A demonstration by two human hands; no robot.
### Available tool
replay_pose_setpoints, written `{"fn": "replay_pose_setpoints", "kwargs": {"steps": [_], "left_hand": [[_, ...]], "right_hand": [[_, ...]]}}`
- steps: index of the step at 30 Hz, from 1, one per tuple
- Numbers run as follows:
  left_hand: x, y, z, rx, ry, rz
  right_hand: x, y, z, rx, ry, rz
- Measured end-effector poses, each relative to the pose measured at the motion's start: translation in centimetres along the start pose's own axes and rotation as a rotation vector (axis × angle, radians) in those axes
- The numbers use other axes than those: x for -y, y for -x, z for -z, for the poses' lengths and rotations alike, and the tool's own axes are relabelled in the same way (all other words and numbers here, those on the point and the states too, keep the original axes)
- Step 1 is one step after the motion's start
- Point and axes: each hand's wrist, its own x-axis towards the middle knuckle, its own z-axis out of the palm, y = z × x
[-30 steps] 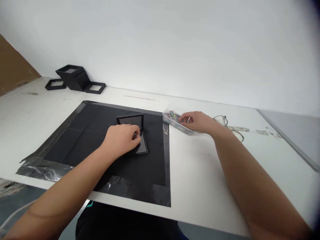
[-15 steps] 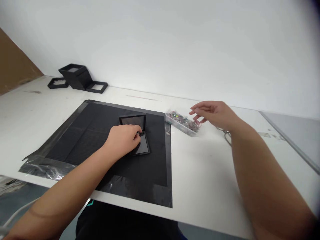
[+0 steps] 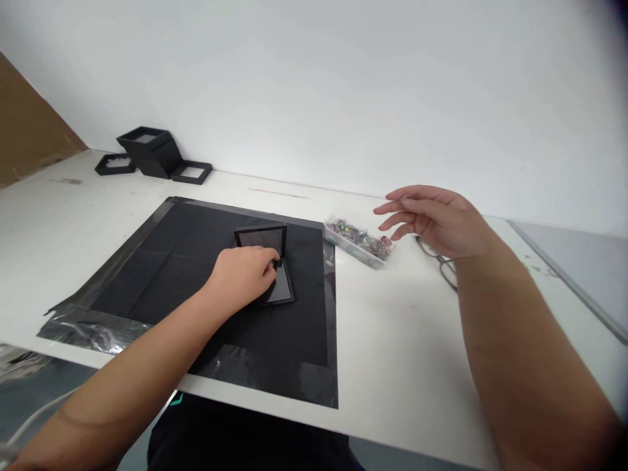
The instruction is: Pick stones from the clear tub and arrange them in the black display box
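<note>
My left hand (image 3: 245,269) rests over a small black hinged case (image 3: 280,288) that stands open on a black mat (image 3: 161,255). Its thumb and index finger close together near the hinge; whatever is between them is hidden. The case's lid (image 3: 267,237) is raised behind the fingers, and a grey panel shows in the base. Above the table at right, my right hand (image 3: 432,219) hangs in the air with fingers apart and nothing visible in them. Just left of it, a clear plastic tray (image 3: 356,248) holds many small shiny coloured pieces.
A pair of glasses (image 3: 447,271) lies beneath my right wrist. Black boxes (image 3: 153,154) are stacked at the back left, with a black frame (image 3: 193,171) beside them. A grey-edged panel (image 3: 579,281) is at the right, and a white wall (image 3: 314,85) rises behind.
My right hand has moved up and slightly right, away from the tray, its fingers spreading; more of the glasses shows. My left hand and the case have stayed in place.
</note>
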Motion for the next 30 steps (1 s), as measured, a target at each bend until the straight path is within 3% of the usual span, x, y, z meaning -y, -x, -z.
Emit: {"fn": "replay_pose_setpoints", "kwargs": {"steps": [9,15,24,30], "left_hand": [[0.2,-0.2,-0.2,-0.03,0.008,-0.01],[0.1,-0.1,0.0,-0.032,0.041,0.038],[-0.2,0.4,0.3,-0.152,0.067,-0.025],[-0.2,0.8,-0.2,-0.348,0.085,-0.167]], "right_hand": [[-1.0,-0.4,-0.5,-0.061,0.258,-0.052],[-2.1,-0.8,-0.1,-0.104,0.587,-0.133],[-2.8,-1.1,0.0,-0.019,0.915,-0.168],[-2.1,-0.9,-0.7,-0.057,1.0,-0.206]]}}
